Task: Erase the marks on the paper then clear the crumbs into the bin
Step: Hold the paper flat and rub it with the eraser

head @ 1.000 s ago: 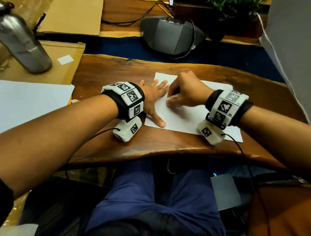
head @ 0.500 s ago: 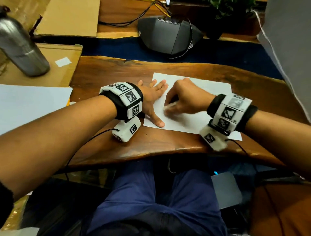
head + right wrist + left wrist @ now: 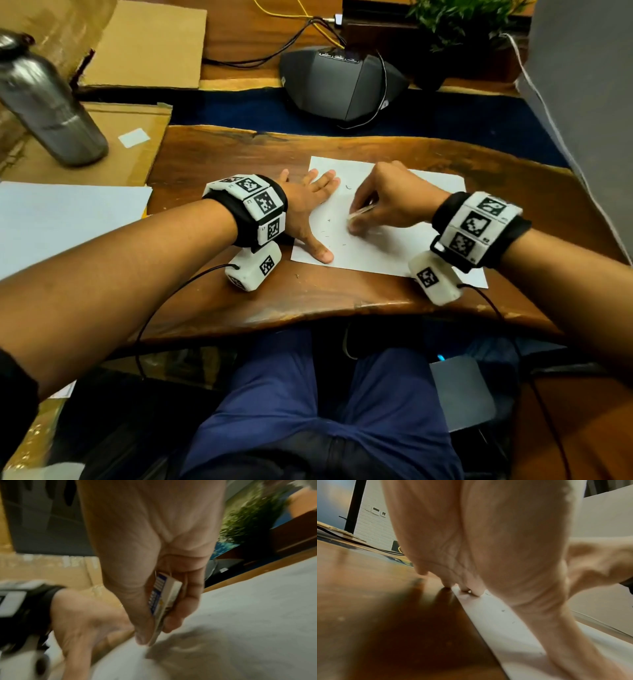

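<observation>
While the left hand [image 3: 306,209] lies flat with fingers straight and spread, palm down on the left edge of the sheet of paper [image 3: 387,246], its thumb stretches along the near-left corner and its fingertips [image 3: 476,593] press at the paper's border, one of them on the bare wooden desk [image 3: 212,164] just beside the sheet. It grasps nothing; it only pins the paper down.

At the middle of the sheet, the right hand [image 3: 390,202] is curled, pinching a white eraser [image 3: 164,601] in a blue-and-white printed sleeve between thumb and the other fingers. The eraser's lower end points down at the paper; the blur in the right wrist view hides whether it touches the surface. From the head view, only a pale sliver of the eraser [image 3: 359,212] shows past the knuckles.

Small dark crumbs [image 3: 330,236] lie scattered on the paper between the two hands, and a short pencil mark [image 3: 348,187] sits near the left fingertips. The paper lies flat on the desk, near its front edge. Farther left, a steel bottle [image 3: 48,102] stands on cardboard [image 3: 137,150], well apart from the sheet.
</observation>
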`<state>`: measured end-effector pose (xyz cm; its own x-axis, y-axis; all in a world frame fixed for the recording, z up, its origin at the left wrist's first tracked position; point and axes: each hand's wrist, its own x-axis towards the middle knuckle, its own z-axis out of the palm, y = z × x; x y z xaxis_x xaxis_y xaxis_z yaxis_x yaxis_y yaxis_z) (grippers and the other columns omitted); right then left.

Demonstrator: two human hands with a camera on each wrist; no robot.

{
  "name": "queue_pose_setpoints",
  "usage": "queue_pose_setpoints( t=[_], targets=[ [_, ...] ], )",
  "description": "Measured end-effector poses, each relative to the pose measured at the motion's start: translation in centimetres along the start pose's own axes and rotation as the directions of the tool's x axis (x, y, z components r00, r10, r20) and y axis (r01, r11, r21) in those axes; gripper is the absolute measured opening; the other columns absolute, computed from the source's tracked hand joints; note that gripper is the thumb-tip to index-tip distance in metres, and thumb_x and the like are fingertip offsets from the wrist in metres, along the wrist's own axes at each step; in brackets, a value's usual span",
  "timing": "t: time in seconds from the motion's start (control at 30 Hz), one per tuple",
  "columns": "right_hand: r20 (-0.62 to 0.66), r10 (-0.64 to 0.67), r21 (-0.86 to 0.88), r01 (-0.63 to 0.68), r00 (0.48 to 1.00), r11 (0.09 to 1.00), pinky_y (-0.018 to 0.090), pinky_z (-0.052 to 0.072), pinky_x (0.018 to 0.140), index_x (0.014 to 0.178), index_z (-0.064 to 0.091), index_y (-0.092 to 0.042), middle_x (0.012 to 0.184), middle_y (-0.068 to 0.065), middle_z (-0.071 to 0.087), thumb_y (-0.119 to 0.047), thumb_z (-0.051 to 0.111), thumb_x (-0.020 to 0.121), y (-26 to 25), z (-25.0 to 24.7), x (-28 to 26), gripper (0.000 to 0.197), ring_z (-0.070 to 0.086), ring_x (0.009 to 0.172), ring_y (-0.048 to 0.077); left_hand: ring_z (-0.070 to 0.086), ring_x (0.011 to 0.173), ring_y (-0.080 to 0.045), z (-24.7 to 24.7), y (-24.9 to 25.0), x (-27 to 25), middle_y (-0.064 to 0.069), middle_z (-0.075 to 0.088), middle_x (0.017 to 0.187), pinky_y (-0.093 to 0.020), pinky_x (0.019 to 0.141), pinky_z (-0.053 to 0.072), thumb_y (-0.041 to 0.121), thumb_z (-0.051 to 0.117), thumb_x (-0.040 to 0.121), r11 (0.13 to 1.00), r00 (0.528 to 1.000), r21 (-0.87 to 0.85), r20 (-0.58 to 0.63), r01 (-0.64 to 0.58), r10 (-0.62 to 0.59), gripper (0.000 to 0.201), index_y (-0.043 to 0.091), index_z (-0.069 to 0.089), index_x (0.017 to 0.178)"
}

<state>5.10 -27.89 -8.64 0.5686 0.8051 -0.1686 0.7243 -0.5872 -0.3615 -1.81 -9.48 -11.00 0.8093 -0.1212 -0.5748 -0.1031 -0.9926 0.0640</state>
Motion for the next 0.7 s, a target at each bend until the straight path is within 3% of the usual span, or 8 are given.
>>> queue_pose_setpoints(
  t=[0.1,0.17,0.23,0.37,0.47,0.57,0.63,0.7],
  targets=[
    [-0.110,0.200,0.201,-0.175,0.974,0.964,0.012,0.047,0.052,0.084,0.079,-0.012,0.080,0.004,0.076,-0.030,0.082,0.081,3.5,-1.3,-0.6,0.019,0.064,0.062,0.011,-0.023,0.147,-0.017,0.2,-0.3,-0.1,0.007,-0.032,0.157,-0.062,0.116,-0.011,0.091,0.051,0.051,0.999,1.000,-0.028,-0.021,-0.024,0.023,0.143,0.024,-0.026,0.151],
    [-0.010,0.325,0.300,-0.307,0.946,0.903,0.023,0.051,0.057,0.083,0.078,-0.010,0.083,0.013,0.076,-0.029,0.082,0.081,5.4,-1.5,-1.1,0.020,0.064,0.065,0.017,-0.021,0.148,-0.018,0.3,-0.4,-0.4,0.007,-0.031,0.158,-0.061,0.116,-0.010,0.089,0.046,0.063,0.999,1.000,-0.031,-0.026,-0.009,0.009,0.131,0.024,-0.024,0.152],
    [0.089,0.375,0.341,-0.382,0.923,0.859,0.030,0.052,0.065,0.083,0.078,-0.011,0.085,0.015,0.076,-0.032,0.084,0.079,6.5,-1.1,-1.5,0.021,0.062,0.069,0.019,-0.016,0.150,-0.020,0.3,-0.2,-0.9,0.004,-0.026,0.160,-0.060,0.117,-0.010,0.084,0.039,0.077,0.998,0.998,0.010,-0.033,0.057,-0.057,0.115,0.022,-0.019,0.154],
    [0.103,0.392,0.390,-0.400,0.914,0.830,0.032,0.053,0.070,0.082,0.079,-0.012,0.082,0.011,0.076,-0.031,0.085,0.077,6.8,-0.8,-1.1,0.021,0.063,0.072,0.018,-0.011,0.150,-0.027,0.5,2.1,-3.1,-0.009,-0.013,0.164,-0.055,0.119,-0.007,0.067,0.033,0.095,0.969,0.969,0.115,-0.140,0.221,-0.204,0.093,0.010,-0.009,0.156],
    [0.144,0.384,0.385,-0.409,0.912,0.827,0.034,0.052,0.071,0.085,0.079,-0.010,0.086,0.014,0.076,-0.029,0.086,0.076,6.9,-1.1,-0.8,0.021,0.062,0.073,0.019,-0.017,0.149,-0.025,1.8,6.2,-4.4,-0.009,-0.019,0.162,-0.050,0.120,-0.007,0.060,0.029,0.099,0.989,0.979,0.145,-0.199,-0.006,0.035,0.086,0.011,-0.013,0.155],
    [0.181,0.370,0.378,-0.411,0.911,0.829,0.031,0.048,0.065,0.086,0.078,-0.008,0.083,0.018,0.073,-0.028,0.085,0.077,6.9,-1.3,-0.6,0.023,0.058,0.070,0.020,-0.020,0.148,-0.021,4.2,10.2,-5.0,-0.005,-0.023,0.161,-0.047,0.121,-0.008,0.065,0.025,0.097,0.942,0.947,0.169,-0.086,-0.291,0.309,0.087,0.014,-0.014,0.155],
    [0.186,0.369,0.372,-0.413,0.911,0.832,0.031,0.048,0.065,0.086,0.079,-0.009,0.087,0.021,0.074,-0.029,0.085,0.077,6.7,-1.4,-0.7,0.023,0.058,0.070,0.020,-0.023,0.148,-0.020,5.3,10.6,-5.2,-0.002,-0.026,0.160,-0.046,0.121,-0.009,0.070,0.025,0.094,0.937,0.943,0.130,-0.033,-0.323,0.330,0.091,0.016,-0.016,0.155],
    [0.181,0.366,0.374,-0.408,0.913,0.833,0.029,0.048,0.063,0.087,0.079,-0.009,0.092,0.020,0.075,-0.030,0.085,0.077,6.8,-1.5,-0.8,0.023,0.059,0.070,0.018,-0.027,0.146,-0.020,5.7,9.1,-5.6,-0.001,-0.031,0.158,-0.047,0.121,-0.008,0.076,0.025,0.088,0.960,0.961,0.064,-0.038,-0.272,0.275,0.099,0.017,-0.021,0.153]
  ],
)
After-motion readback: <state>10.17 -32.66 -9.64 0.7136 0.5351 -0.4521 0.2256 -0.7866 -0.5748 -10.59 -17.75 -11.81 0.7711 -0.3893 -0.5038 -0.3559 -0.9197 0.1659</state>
